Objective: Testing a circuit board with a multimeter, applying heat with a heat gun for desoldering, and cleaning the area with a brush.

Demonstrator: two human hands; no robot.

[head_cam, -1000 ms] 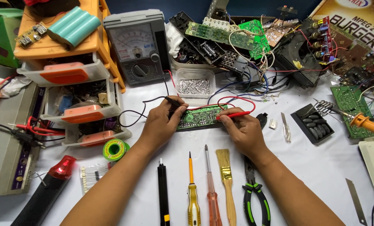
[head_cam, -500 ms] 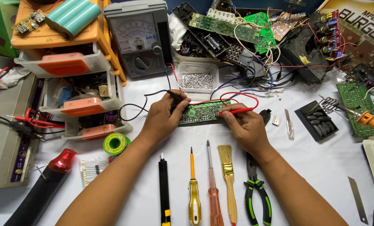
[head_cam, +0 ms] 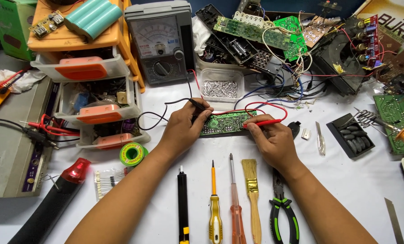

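A green circuit board (head_cam: pixel 226 123) lies flat on the white table in the middle of the head view. My left hand (head_cam: pixel 184 128) rests on its left end and pinches a black meter probe (head_cam: pixel 197 104) whose tip touches the board. My right hand (head_cam: pixel 270 141) sits at the board's right end and grips a red meter probe (head_cam: pixel 267 122), tip pointing left onto the board. Black and red leads run back to a grey analog multimeter (head_cam: pixel 160 43) standing behind the board.
In front lie a black pen-like tool (head_cam: pixel 182 203), two screwdrivers (head_cam: pixel 215 208), a brush (head_cam: pixel 252 199) and green-handled pliers (head_cam: pixel 284 212). An orange drawer unit (head_cam: pixel 89 86) stands left, a solder spool (head_cam: pixel 133 154) beside it. A clear box of metal bits (head_cam: pixel 220 88) and a heap of boards and wires (head_cam: pixel 292 40) fill the back.
Both hands stay on the board with the probes. The view has tilted slightly, so everything sits a little lower in frame; the probe tips have barely shifted.
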